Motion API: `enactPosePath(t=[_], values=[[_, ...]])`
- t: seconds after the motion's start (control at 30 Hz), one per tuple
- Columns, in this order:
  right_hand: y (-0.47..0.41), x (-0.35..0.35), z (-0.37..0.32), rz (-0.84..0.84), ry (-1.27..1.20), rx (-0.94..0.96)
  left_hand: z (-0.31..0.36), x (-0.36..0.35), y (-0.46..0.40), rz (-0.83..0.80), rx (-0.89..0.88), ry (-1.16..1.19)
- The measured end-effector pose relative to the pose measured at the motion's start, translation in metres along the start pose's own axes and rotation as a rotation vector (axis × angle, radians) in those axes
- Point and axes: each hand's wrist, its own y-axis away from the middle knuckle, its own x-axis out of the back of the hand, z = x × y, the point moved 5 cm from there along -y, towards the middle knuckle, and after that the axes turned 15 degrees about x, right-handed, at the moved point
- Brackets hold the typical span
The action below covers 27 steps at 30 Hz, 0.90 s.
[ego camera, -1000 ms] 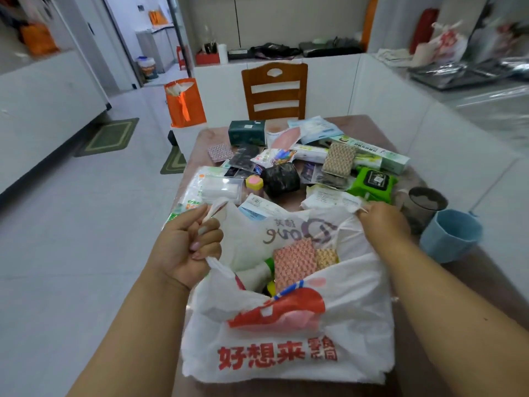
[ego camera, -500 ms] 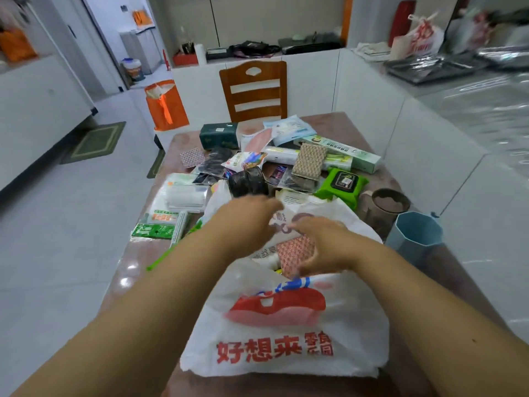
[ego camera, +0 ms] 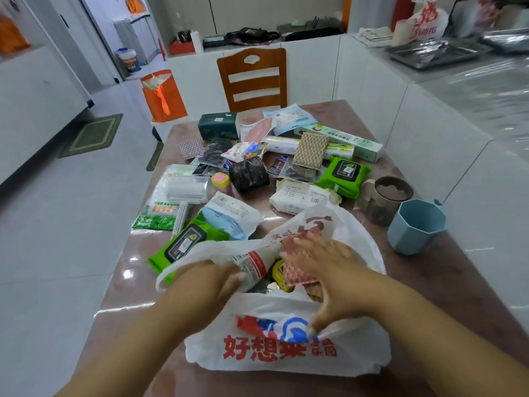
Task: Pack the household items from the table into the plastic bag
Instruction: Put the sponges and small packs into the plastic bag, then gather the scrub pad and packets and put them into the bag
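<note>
My right hand presses flat on the pink pad in the bag; my left hand grips a tube pointing far-right into the bag's mouth.

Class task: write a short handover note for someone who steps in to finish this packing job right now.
Left hand: at the bag mouth, touching a white-and-red bottle; grip unclear.
Right hand: fingers spread, pressing a pink sponge into the bag.
Done: bottle, pink sponge and a few small items are in the bag.
Left on the table: two green wipes packs, black roll, tissue packs, boxes, blue cup, brown mug.
</note>
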Motion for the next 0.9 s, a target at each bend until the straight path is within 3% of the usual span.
enactPosePath(t=[0.07, 0.17, 0.27, 0.33, 0.4, 0.5, 0.6, 0.7, 0.8, 0.9], values=[[-0.006, -0.001, -0.021, -0.075, 0.034, 0.081, 0.01, 0.004, -0.011, 0.096, 0.001, 0.002], [-0.006, -0.004, -0.049, -0.192, -0.1, 0.146, 0.026, 0.004, -0.025, 0.038, -0.038, 0.058], [0.002, -0.015, -0.068, -0.36, -0.439, 0.027, 0.025, -0.008, -0.036, -0.079, -0.057, 0.079], [0.005, -0.03, -0.074, -0.471, -0.463, -0.02, 0.015, -0.014, -0.038, -0.098, -0.051, 0.081], [0.003, -0.034, -0.079, -0.47, -0.438, -0.009, 0.006, -0.014, -0.036, -0.111, -0.007, 0.201], [-0.008, -0.008, -0.078, -0.257, -0.464, 0.089, 0.014, 0.0, -0.029, -0.126, -0.015, 0.317], [-0.016, 0.045, -0.055, 0.107, -0.656, -0.058, 0.041, 0.025, -0.023, -0.146, -0.112, 0.371], [-0.026, 0.099, -0.02, 0.456, -0.669, -0.108, 0.056, 0.06, -0.03, -0.181, -0.114, 0.581], [-0.042, 0.136, 0.029, 0.69, -0.692, -0.26, 0.062, 0.096, -0.055, -0.22, 0.004, 0.851], [-0.068, 0.15, 0.085, 0.744, -0.797, -0.464, 0.074, 0.127, -0.087, -0.328, 0.225, 1.085]])
